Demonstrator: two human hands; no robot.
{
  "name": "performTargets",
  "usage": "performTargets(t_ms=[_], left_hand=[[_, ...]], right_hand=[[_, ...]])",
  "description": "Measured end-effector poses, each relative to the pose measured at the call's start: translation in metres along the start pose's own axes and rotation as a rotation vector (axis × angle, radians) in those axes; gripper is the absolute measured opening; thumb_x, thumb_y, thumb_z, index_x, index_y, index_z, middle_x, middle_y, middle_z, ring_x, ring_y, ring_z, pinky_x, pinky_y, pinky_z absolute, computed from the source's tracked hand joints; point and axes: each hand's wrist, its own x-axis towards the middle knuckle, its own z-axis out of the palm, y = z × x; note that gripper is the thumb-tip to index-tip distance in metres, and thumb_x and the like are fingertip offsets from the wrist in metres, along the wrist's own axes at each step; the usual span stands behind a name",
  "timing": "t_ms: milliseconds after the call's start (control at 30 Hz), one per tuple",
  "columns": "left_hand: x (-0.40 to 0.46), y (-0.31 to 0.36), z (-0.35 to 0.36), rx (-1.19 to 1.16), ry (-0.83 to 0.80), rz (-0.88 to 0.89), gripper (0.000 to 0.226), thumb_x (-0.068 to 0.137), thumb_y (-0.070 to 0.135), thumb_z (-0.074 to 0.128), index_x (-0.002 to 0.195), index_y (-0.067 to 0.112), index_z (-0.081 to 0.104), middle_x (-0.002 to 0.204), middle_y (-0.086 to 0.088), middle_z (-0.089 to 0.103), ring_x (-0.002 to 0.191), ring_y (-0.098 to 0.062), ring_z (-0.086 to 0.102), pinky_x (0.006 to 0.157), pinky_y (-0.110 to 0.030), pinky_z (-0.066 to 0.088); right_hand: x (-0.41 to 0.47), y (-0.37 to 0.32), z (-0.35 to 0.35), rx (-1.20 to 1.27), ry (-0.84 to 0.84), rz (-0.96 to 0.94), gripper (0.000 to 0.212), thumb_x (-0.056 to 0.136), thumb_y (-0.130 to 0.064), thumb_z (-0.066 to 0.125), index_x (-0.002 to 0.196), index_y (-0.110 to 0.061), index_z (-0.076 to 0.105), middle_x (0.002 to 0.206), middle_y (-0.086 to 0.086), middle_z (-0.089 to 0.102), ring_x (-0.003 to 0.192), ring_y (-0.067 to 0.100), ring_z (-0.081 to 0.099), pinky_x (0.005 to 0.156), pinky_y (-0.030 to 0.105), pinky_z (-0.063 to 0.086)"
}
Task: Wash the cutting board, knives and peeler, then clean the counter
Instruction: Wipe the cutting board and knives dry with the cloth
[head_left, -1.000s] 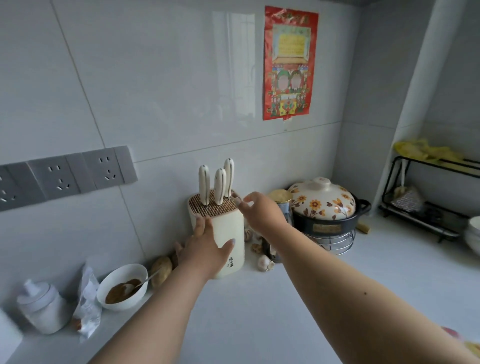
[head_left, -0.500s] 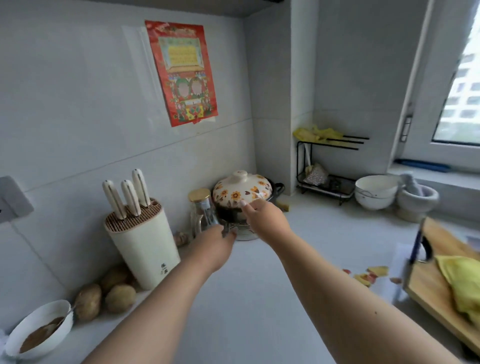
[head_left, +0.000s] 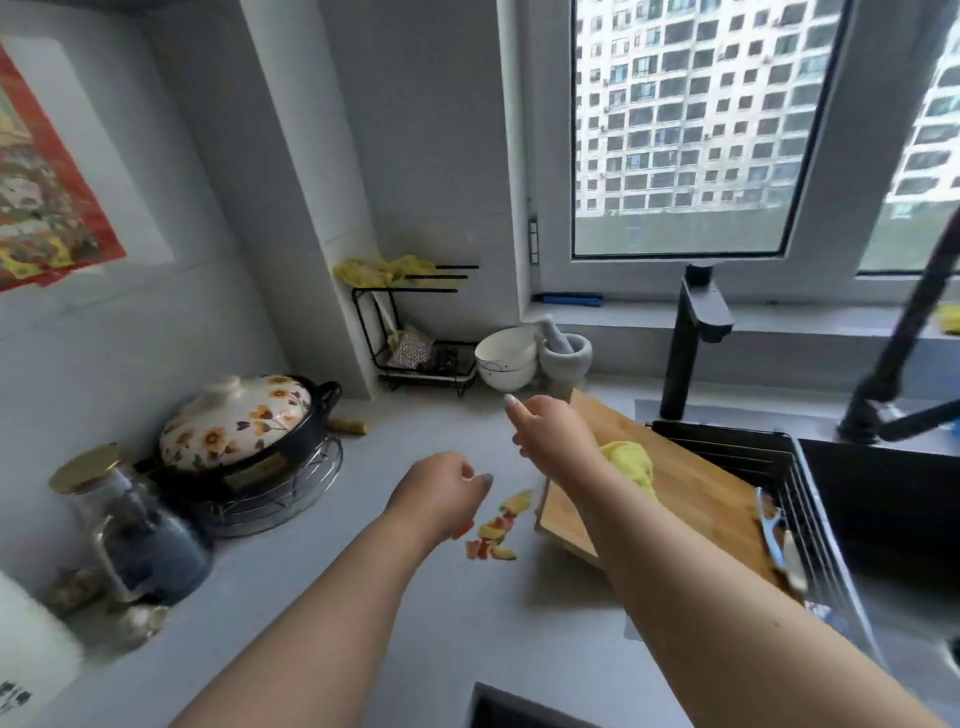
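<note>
Both hands, left (head_left: 441, 488) and right (head_left: 550, 434), loosely curled and empty, have swung from the knife block toward the cutting board (head_left: 675, 499) and scraps (head_left: 493, 535); knives stored, counter (head_left: 363, 597) cleaning remains.

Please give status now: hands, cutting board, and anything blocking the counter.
Left hand and right hand over counter, holding nothing. Cutting board beside sink, yellow cloth on it. Peel scraps on counter.

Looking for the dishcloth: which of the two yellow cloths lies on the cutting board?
The crumpled yellow cloth beside the right hand, on the wooden cutting board; the other yellow cloth drapes the black rack.
</note>
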Motion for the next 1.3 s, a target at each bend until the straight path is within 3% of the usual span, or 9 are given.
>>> performTargets(t_ms=[200, 333, 567, 667, 800, 900, 1033, 1200, 1300], left_hand=[[0.029, 0.069, 0.052, -0.004, -0.033, 0.059, 0.026, 0.088, 0.043, 0.055, 0.1, 0.021, 0.062, 0.096, 0.001, 0.063, 0.086, -0.019, 0.06, 0.078, -0.034, 0.053], [0.051, 0.103, 0.089, 0.014, -0.032, 0.089, 0.029, 0.093, 0.042, 0.052, 0.104, 0.017, 0.061, 0.104, -0.002, 0.063, 0.091, -0.02, 0.056, 0.074, -0.031, 0.047], [0.072, 0.143, 0.157, 0.249, 0.014, -0.044, 0.081, 0.076, 0.066, 0.061, 0.137, 0.017, 0.038, 0.138, -0.008, 0.04, 0.126, -0.028, 0.042, 0.101, -0.04, 0.039], [0.076, 0.157, 0.172, 0.331, -0.026, -0.065, 0.062, 0.082, 0.04, 0.065, 0.133, 0.015, 0.04, 0.133, -0.008, 0.047, 0.121, -0.029, 0.048, 0.094, -0.038, 0.045], [0.084, 0.182, 0.178, -0.15, -0.019, -0.128, 0.037, 0.085, 0.027, 0.061, 0.119, 0.014, 0.054, 0.107, -0.005, 0.061, 0.095, -0.027, 0.058, 0.073, -0.029, 0.044], [0.079, 0.221, 0.188, -0.52, -0.065, -0.093, 0.032, 0.089, 0.03, 0.061, 0.116, 0.013, 0.059, 0.104, -0.004, 0.064, 0.095, -0.025, 0.061, 0.078, -0.031, 0.049], [0.063, 0.271, 0.201, -0.994, -0.394, -0.009, 0.04, 0.101, 0.044, 0.04, 0.103, 0.014, 0.067, 0.096, -0.006, 0.072, 0.091, -0.025, 0.069, 0.075, -0.038, 0.058], [0.083, 0.271, 0.233, -0.55, -0.189, 0.134, 0.013, 0.094, 0.031, 0.051, 0.093, 0.026, 0.064, 0.091, 0.004, 0.064, 0.084, -0.018, 0.061, 0.074, -0.035, 0.055], [0.082, 0.26, 0.271, -0.308, -0.348, 0.105, 0.017, 0.092, 0.019, 0.048, 0.094, 0.028, 0.062, 0.097, -0.002, 0.067, 0.075, -0.019, 0.057, 0.063, -0.025, 0.042]], right_hand=[[0.012, 0.072, -0.073, -0.014, 0.116, 0.116, 0.05, 0.099, -0.047, 0.037, 0.084, -0.007, 0.064, 0.086, 0.01, 0.071, 0.079, 0.026, 0.066, 0.07, 0.036, 0.051], [0.017, 0.124, -0.112, 0.072, 0.211, 0.227, 0.054, 0.099, -0.047, 0.037, 0.091, 0.0, 0.064, 0.085, 0.017, 0.07, 0.081, 0.033, 0.066, 0.077, 0.044, 0.052], [0.008, 0.212, -0.136, 0.207, 0.17, 0.426, 0.05, 0.099, -0.044, 0.039, 0.093, -0.001, 0.063, 0.079, 0.008, 0.071, 0.082, 0.03, 0.068, 0.076, 0.037, 0.049], [0.008, 0.235, -0.143, 0.282, 0.152, 0.478, 0.047, 0.099, -0.044, 0.04, 0.094, -0.004, 0.064, 0.075, 0.005, 0.068, 0.075, 0.024, 0.066, 0.072, 0.033, 0.046], [0.011, 0.249, -0.153, 0.422, 0.059, 0.574, 0.046, 0.101, -0.046, 0.037, 0.094, -0.009, 0.064, 0.075, 0.004, 0.068, 0.065, 0.017, 0.061, 0.072, 0.033, 0.043], [0.009, 0.251, -0.158, 0.737, -0.013, 0.615, 0.058, 0.096, -0.059, 0.037, 0.103, -0.01, 0.068, 0.09, 0.008, 0.07, 0.078, 0.021, 0.063, 0.073, 0.032, 0.046], [0.006, 0.258, -0.182, 1.239, 0.112, 0.553, 0.043, 0.098, -0.044, 0.047, 0.119, -0.01, 0.064, 0.112, 0.019, 0.069, 0.091, 0.032, 0.068, 0.074, 0.04, 0.054], [0.008, 0.281, -0.221, 1.207, 0.465, 0.514, 0.028, 0.1, -0.019, 0.05, 0.122, -0.003, 0.054, 0.103, 0.016, 0.067, 0.084, 0.028, 0.068, 0.066, 0.037, 0.055], [0.008, 0.299, -0.236, 1.225, 0.546, 0.565, 0.035, 0.1, -0.025, 0.05, 0.128, -0.005, 0.051, 0.113, 0.016, 0.065, 0.09, 0.027, 0.067, 0.066, 0.035, 0.054]])
